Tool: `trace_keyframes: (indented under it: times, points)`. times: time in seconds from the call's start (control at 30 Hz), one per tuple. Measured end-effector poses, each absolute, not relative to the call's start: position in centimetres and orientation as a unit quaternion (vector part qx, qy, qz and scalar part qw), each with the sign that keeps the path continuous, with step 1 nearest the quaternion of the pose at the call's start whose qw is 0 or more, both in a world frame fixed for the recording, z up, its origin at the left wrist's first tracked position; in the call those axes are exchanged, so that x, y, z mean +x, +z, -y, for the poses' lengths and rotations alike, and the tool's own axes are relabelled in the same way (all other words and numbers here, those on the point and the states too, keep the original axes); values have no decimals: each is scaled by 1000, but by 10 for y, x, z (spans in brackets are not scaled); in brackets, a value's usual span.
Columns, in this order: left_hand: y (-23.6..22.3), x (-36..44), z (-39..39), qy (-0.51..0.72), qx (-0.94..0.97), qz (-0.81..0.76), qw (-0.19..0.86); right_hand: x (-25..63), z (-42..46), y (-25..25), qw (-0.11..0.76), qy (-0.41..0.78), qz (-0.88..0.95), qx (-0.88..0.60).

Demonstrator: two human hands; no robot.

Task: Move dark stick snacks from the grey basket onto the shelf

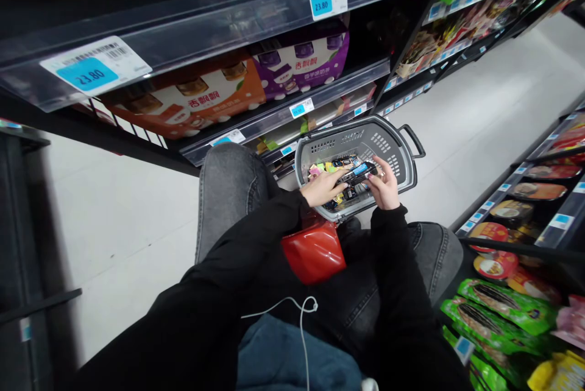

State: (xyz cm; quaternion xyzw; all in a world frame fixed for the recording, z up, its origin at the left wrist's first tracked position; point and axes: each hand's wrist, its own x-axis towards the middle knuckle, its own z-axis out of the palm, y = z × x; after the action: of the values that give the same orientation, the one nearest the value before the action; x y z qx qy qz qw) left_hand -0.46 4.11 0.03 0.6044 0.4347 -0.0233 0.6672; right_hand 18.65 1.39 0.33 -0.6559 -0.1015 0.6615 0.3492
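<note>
Over the grey shopping basket point(406, 186), both hands are at a small black packet with a blue patch point(361, 170). My right hand point(384, 184) pinches its right end between thumb and fingers. From the left, my left hand point(323, 187) reaches in with fingers around the packet's other end; its exact grip is partly hidden. Beneath the hands, several small wrapped packets point(350, 192) in black, yellow and pink lie in the basket. The basket stands on the floor between my knees, its black handle point(414, 140) out to the right.
A glossy red item point(315, 252) sits in front of the basket, and a white cord point(301, 318) hangs over my lap. Shelves with orange point(196, 102) and purple multipacks point(304, 59) rise ahead. Green snack bags point(498, 318) fill the right shelf. Pale floor point(119, 208) lies left.
</note>
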Motion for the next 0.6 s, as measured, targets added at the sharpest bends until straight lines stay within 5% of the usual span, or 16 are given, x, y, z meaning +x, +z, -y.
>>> trace_keyframes:
  times: [0.3,0.6]
  points:
    - [0,-2,-41,-71,617,-416,664,188,-11,-4,347,608,117,-704]
    - [-14,-14,-49,-33,494,-386,778,206,-12,-9,374,502,65,-777]
